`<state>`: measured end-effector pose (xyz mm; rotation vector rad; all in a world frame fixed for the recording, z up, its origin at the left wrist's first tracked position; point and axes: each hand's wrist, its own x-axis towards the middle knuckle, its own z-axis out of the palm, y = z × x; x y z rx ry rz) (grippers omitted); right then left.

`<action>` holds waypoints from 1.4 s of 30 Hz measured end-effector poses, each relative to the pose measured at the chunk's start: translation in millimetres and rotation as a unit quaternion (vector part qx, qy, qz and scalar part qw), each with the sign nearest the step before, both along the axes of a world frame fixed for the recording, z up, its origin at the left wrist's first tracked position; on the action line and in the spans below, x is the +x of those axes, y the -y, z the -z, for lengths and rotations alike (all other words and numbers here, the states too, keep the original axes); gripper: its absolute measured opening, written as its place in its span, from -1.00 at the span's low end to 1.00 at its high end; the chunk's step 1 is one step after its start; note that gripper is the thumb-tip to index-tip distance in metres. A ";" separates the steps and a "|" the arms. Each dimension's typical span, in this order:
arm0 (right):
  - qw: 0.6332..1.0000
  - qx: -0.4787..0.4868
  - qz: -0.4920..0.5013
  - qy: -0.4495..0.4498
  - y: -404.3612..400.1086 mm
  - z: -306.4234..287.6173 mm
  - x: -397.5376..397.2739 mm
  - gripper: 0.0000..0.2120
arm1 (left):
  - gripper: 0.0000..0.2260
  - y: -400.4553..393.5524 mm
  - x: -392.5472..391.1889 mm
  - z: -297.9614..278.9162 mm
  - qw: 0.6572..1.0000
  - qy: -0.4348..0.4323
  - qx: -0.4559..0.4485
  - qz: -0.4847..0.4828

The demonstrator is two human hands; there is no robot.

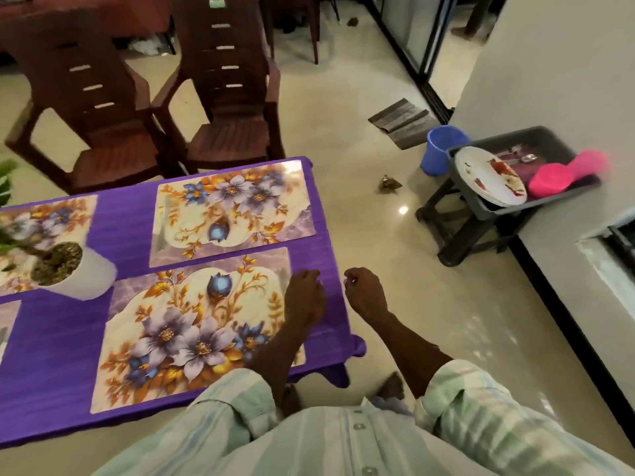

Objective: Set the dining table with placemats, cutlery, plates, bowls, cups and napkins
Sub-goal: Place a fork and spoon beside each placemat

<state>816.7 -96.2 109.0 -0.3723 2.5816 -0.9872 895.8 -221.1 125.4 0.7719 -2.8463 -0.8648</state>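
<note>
A purple-covered table (130, 231) carries several floral placemats. The nearest placemat (192, 324) lies below a second one (233, 207); parts of others show at the left. My left hand (305, 297) hangs over the near placemat's right edge, fingers loosely curled, holding nothing. My right hand (366, 292) hovers just past the table's right edge, fingers loosely curled and empty. At the right, a grey tub (549, 139) on a dark stool holds white plates (491, 176), pink bowls (563, 173) and cutlery (519, 156).
A white pot with a plant (75, 269) stands on the table at the left. Two brown plastic chairs (226, 97) stand behind the table. A blue bucket (441, 149) sits beside the stool (457, 228). A white wall (567, 63) runs along the right.
</note>
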 end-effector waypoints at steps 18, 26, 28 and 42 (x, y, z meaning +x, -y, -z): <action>0.961 0.054 0.258 0.085 -273.0 7.7 -159.5 -0.77 | -0.73 -241.1 -224.3 45.3 0.966 0.016 0.053 0.253; 0.949 0.062 0.292 0.101 -274.5 24.0 -258.9 -0.78 | -0.69 -257.9 -337.8 48.7 0.957 0.066 0.075 0.273; 0.948 0.064 0.297 0.100 -268.0 25.5 -296.4 -0.79 | -0.69 -249.3 -380.8 49.4 0.954 0.064 0.069 0.285; 0.911 -0.028 0.378 0.162 -208.9 22.4 -555.4 -0.78 | -0.69 -182.4 -648.0 50.2 0.938 0.061 0.028 0.340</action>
